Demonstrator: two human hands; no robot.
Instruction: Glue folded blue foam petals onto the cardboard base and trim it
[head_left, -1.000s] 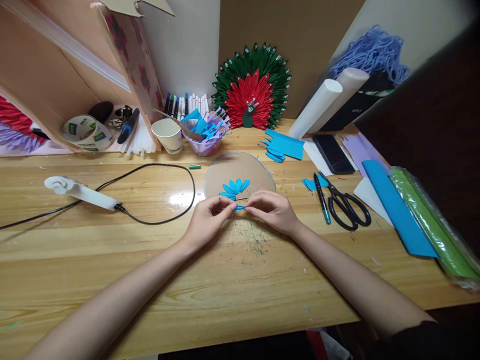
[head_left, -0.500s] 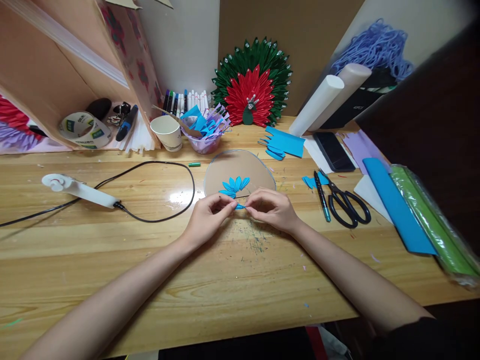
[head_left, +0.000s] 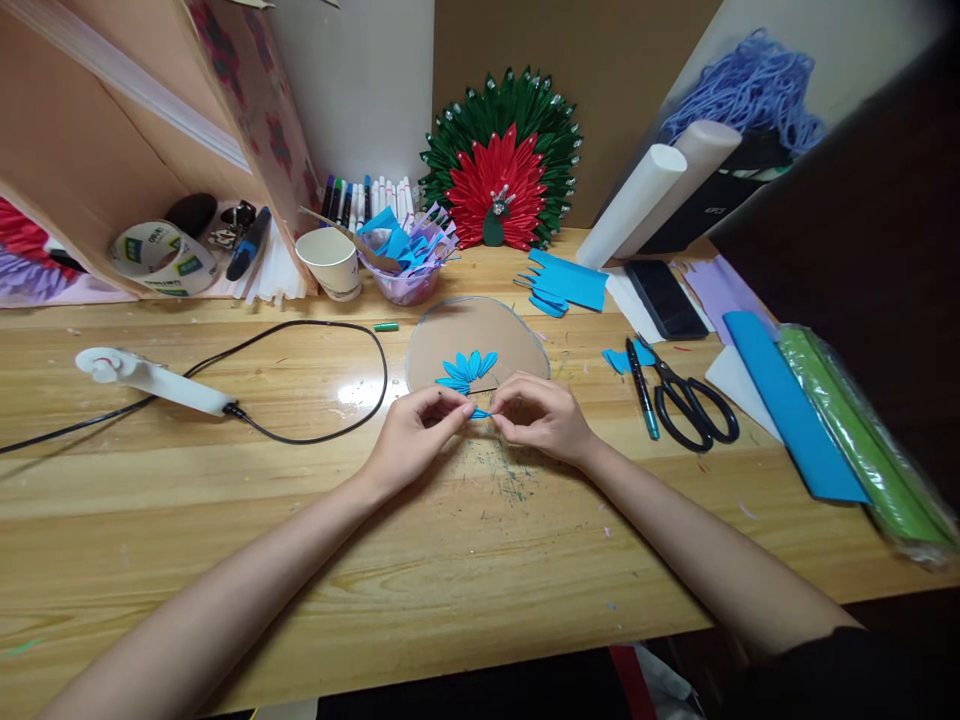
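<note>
My left hand point(head_left: 416, 430) and my right hand point(head_left: 544, 415) meet at the middle of the wooden table point(head_left: 300, 560). Both pinch a small blue paper petal point(head_left: 480, 412) between thumb and fingertips. Just beyond the fingers lies a brown cardboard semicircle point(head_left: 480, 335) with a fan of several blue petals point(head_left: 469, 368) stuck near its front edge.
A white glue gun point(head_left: 150, 378) with a black looped cord point(head_left: 315, 385) lies at the left. Scissors point(head_left: 686, 405) and a marker point(head_left: 642, 390) sit at the right, near blue point(head_left: 795, 415) and green point(head_left: 862, 445) rolls. Behind stand a paper cup point(head_left: 330, 262), a bowl of cut petals point(head_left: 409, 262), a red-green paper peacock point(head_left: 502, 165) and a phone point(head_left: 661, 298).
Both hands keep pinching the blue petal with only slight finger movement. The whole view has drifted a little as my head moved.
</note>
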